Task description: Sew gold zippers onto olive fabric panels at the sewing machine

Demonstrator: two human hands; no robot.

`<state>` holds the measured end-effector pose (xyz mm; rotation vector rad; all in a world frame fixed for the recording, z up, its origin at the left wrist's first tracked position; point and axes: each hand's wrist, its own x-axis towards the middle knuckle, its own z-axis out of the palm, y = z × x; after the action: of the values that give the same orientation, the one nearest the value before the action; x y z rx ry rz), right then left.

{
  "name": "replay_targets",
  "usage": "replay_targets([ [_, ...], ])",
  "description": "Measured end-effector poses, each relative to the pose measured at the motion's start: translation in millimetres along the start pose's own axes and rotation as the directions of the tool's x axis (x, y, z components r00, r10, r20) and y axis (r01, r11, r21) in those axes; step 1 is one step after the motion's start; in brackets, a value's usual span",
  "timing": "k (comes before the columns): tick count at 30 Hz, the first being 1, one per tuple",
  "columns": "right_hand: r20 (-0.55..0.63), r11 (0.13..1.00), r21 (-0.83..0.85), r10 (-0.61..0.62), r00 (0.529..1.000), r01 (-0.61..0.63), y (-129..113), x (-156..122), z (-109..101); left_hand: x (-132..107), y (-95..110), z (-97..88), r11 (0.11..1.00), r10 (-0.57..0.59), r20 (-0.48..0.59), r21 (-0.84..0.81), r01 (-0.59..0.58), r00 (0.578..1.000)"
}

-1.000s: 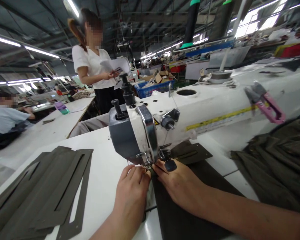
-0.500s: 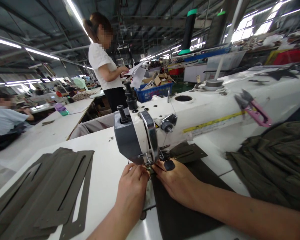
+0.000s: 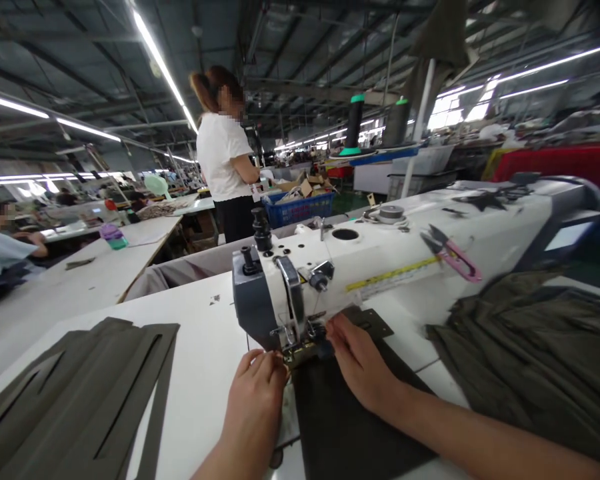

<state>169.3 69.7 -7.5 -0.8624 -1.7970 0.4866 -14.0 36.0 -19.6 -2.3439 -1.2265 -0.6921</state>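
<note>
A white sewing machine (image 3: 390, 260) stands before me, its needle and presser foot low at the head's front. Under them lies a dark olive fabric piece (image 3: 350, 413), spread toward me. My left hand (image 3: 257, 400) is closed at the fabric's left edge beside the presser foot, fingertips partly hidden. My right hand (image 3: 363, 363) is raised over the fabric just right of the needle area. Its thumb and fingers are pinched together by the black knob (image 3: 324, 348); what they hold, if anything, cannot be made out.
Slotted olive fabric panels (image 3: 105, 393) overlap on the table at left. A crumpled heap of olive fabric (image 3: 530, 360) lies at right. Pink-handled thread snips (image 3: 453, 255) rest on the machine arm. A standing co-worker (image 3: 225, 157) is beyond, near a blue crate (image 3: 300, 207).
My right hand has lifted from the fabric beside the needle to the black knob. The left hand stays by the presser foot. The view has shifted, and the standing co-worker has turned away.
</note>
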Motion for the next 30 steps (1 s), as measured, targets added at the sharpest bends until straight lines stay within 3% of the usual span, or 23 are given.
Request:
replay_targets([
  [6,0.093,0.985,0.102,0.132,0.987,-0.141,3,13,-6,-1,-1,0.3,1.0,0.011,-0.017,-0.001,-0.011,1.0],
  [11,0.154,0.957,0.066,0.27,0.951,-0.282,5,16,-8,-1,0,1.9,1.0,-0.006,-0.004,-0.007,0.006,1.0],
  [30,0.136,0.937,0.079,0.329,0.934,-0.341,5,15,-4,-6,8,-2.2,0.998,-0.01,0.016,-0.057,0.011,1.0],
])
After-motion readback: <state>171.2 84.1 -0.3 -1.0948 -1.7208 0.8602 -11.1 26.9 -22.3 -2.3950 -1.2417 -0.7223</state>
